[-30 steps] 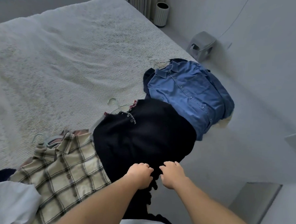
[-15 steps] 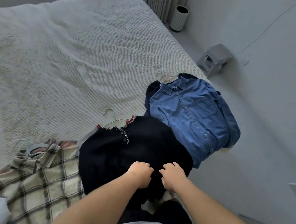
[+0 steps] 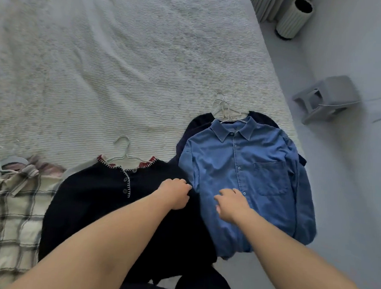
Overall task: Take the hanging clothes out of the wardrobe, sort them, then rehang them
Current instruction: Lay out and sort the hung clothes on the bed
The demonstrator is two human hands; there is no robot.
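**A:** Why are the clothes laid out in a row like that?

**B:** My guess is that it's the sorting stage. Three piles lie along the near edge of the bed, each garment on its hanger with the hook pointing toward the far side, so they can be lifted and rehung without fuss. The plaid shirt sits toward the near left corner, the black cardigan in the middle, and the blue denim shirt by the right edge, on top of a dark navy garment.

**A:** And the hands?

**B:** The left hand has its fingers curled and looks to be pinching the cardigan's right side, just where it meets the denim shirt. The right hand lies on the denim shirt's front, near the button placket, fingers loosely bent; I can't tell whether they grip the cloth or only rest on it.

**A:** So the cardigan is under the left fingers?

**B:** Yes, its edge is at the fingertips, the rest spread toward the plaid shirt. The white hanger shows at its neckline, well beyond the fingers.
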